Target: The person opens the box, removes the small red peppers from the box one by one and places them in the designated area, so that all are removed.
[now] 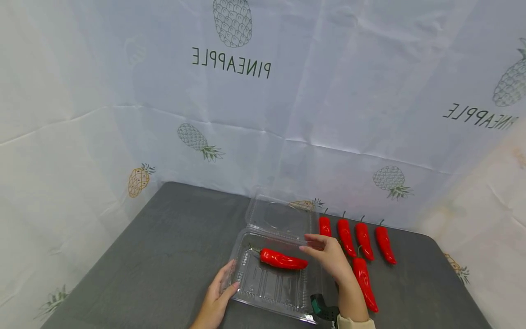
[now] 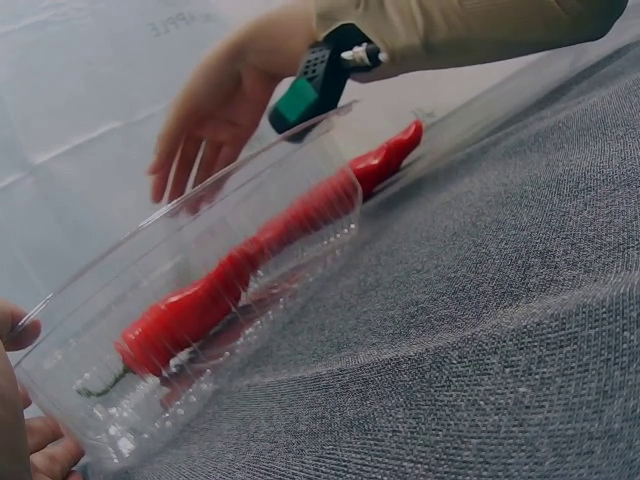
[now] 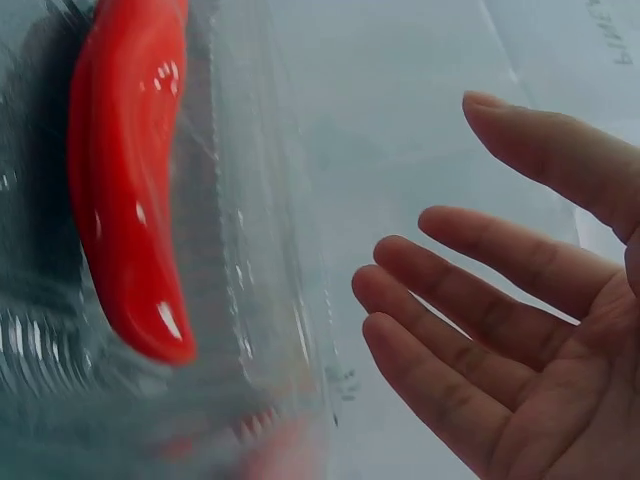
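A clear plastic clamshell box (image 1: 267, 294) lies on the table with its lid folded back. One red chili pepper (image 1: 283, 259) with a green stem lies across the back part of its tray, stem to the left. My left hand (image 1: 215, 297) grips the box's left side, thumb at the rim and fingers outside the wall, as the left wrist view also shows. Over the box's back right edge hovers my right hand (image 1: 328, 256), nothing in it. In the right wrist view that hand (image 3: 530, 340) has its fingers spread apart, beside the pepper's tip.
Several more red peppers (image 1: 385, 244) lie right of the box on the dark grey table (image 1: 176, 237), one of them (image 1: 365, 283) nearer the front by my right forearm. A pineapple-print cloth (image 1: 263, 114) hangs right behind the table. The raised lid (image 1: 263, 217) reaches toward it.
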The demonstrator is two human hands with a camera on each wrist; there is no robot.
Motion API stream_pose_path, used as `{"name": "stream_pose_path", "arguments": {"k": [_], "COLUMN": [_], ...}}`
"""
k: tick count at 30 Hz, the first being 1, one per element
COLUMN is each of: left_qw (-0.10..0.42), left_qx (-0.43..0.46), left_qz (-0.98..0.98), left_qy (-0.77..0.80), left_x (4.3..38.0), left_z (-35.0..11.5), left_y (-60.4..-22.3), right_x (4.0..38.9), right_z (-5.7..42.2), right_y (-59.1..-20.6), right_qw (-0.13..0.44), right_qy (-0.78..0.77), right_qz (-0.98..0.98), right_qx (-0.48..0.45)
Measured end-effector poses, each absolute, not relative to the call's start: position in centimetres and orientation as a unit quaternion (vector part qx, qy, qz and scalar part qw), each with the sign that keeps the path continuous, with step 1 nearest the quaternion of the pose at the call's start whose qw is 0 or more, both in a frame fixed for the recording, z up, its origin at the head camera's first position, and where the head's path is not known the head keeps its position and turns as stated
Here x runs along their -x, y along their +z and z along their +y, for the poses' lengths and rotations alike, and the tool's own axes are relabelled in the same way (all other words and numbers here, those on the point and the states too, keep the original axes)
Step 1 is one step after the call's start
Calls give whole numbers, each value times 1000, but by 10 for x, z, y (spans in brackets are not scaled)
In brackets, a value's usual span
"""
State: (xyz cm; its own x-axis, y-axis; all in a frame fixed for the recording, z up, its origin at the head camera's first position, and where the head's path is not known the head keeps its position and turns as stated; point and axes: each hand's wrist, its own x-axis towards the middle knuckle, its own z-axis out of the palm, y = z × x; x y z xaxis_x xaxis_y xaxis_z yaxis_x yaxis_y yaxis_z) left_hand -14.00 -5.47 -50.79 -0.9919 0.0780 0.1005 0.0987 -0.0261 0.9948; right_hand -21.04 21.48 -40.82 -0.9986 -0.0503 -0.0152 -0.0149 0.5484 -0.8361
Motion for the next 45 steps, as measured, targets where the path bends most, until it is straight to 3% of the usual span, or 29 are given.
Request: {"name": "stream_pose_path", "arguments": {"k": [15,45], "left_qw": [4,45], "left_qx": [65,87], "left_qz": [-696,-687], "left_qy": [-715,-720], "left_x": [141,140], "left_z": [-55,-53], "left_y": [-506,-513], "right_x": [222,237], "right_z": [185,178], "right_y": [-417,-452], "right_qw": [91,152], "right_qy": [-460,-377], "right_qz": [878,893], "right_qx": [93,192]}}
